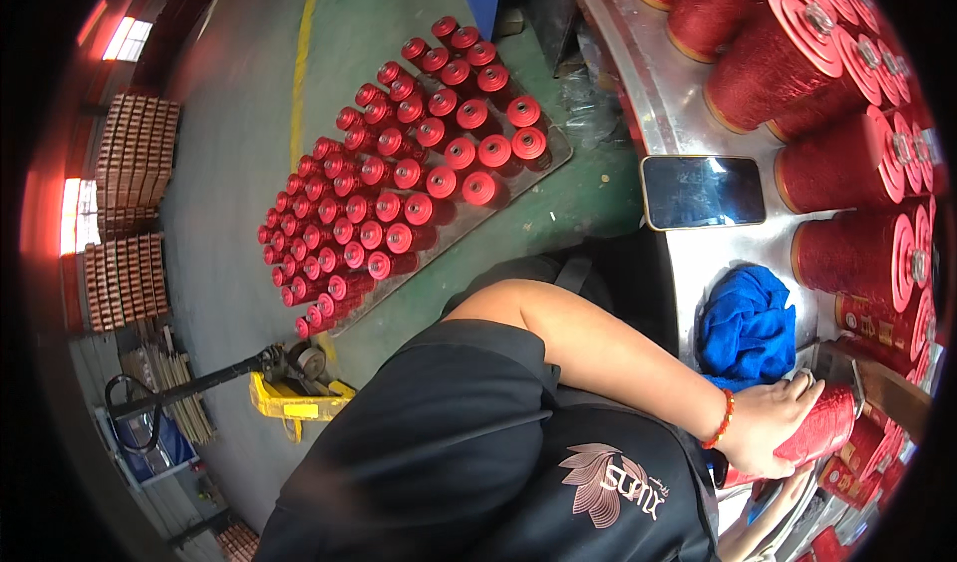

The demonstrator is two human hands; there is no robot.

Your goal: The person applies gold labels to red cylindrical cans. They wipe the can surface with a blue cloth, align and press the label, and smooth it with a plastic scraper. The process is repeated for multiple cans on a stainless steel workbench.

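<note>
My left hand (pixel 776 427), wearing a red beaded bracelet, is closed round a spool of shiny red thread (pixel 825 430) at the right of the view. The spool lies tilted over the table's near edge. My right hand (pixel 795 486) shows only in part just below it, close to the spool's underside; its fingers are mostly hidden. A crumpled blue cloth (pixel 750 325) lies on the metal table (pixel 688 263) beside my left hand. Farther up the table rests a phone (pixel 703 193) with a dark screen.
Large red thread cones (pixel 842 168) stand in rows along the table's right side. On the green floor, a pallet (pixel 478 231) carries many red spools (pixel 399 173). A yellow pallet truck (pixel 289 402) stands at lower left, near stacked cartons (pixel 125 283) by the wall.
</note>
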